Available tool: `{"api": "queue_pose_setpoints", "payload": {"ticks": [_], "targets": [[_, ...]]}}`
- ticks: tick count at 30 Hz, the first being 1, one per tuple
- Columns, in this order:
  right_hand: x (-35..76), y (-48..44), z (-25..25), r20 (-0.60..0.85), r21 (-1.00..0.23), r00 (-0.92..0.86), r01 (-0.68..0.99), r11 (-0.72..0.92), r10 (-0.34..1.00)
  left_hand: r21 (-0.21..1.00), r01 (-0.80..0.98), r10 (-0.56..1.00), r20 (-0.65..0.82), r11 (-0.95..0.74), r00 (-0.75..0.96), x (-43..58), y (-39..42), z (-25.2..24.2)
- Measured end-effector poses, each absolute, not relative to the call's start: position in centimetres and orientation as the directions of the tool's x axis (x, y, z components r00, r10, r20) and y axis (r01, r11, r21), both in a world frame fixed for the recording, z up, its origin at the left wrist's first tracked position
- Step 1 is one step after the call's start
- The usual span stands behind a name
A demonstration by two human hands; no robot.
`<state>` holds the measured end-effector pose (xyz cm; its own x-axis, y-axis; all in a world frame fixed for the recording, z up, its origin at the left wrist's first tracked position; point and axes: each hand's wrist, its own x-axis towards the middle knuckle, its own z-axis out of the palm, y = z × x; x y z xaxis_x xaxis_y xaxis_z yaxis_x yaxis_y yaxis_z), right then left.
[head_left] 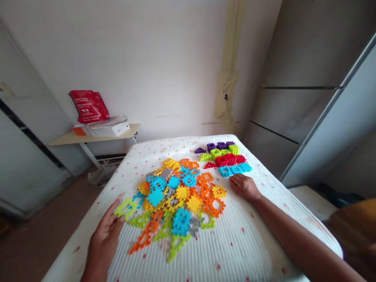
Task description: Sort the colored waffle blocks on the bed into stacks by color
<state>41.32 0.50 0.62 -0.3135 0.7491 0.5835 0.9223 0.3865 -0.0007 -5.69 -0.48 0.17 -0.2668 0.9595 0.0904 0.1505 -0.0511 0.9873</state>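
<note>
My left hand (107, 231) pinches a light-green toothed plastic building piece (127, 208) between thumb and fingers, at the left edge of a loose pile. In that pile lie blue pieces (156, 198), orange pieces (216, 207), yellow pieces (194, 203) and grey pieces (196, 225), with more green ones in front. My right hand (244, 186) rests with curled fingers just in front of a row of blue pieces (235, 169); whatever its fingers hold, if anything, is hidden. Behind that row stand red pieces (226, 159), green pieces (216, 153) and purple pieces (211, 147), sorted by colour.
The pieces lie on a table with a white ribbed, red-dotted cover (229, 250). At the back left, a small side table (63, 140) carries a red bag (88, 106) and a white box (113, 128). A grey cabinet (282, 105) stands close on the right.
</note>
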Motion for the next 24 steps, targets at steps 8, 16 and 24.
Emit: {"api": "queue_pose_setpoints", "payload": {"ticks": [8,16,24], "targets": [[41.3,0.4,0.4,0.576,-0.048,-0.285,0.924,0.380,0.766,0.964,0.211,0.973,0.190,-0.160,-0.130,-0.4,-0.4,3.0],[41.5,0.2,0.7,0.596,-0.139,-0.247,0.906,0.401,0.764,0.966,0.175,0.947,0.136,-0.192,0.291,8.8,2.0,4.5],[38.1,0.1,1.6,0.643,-0.344,-0.193,0.792,0.504,0.741,0.981,0.128,0.945,0.101,-0.147,0.310,14.8,3.7,4.3]]}}
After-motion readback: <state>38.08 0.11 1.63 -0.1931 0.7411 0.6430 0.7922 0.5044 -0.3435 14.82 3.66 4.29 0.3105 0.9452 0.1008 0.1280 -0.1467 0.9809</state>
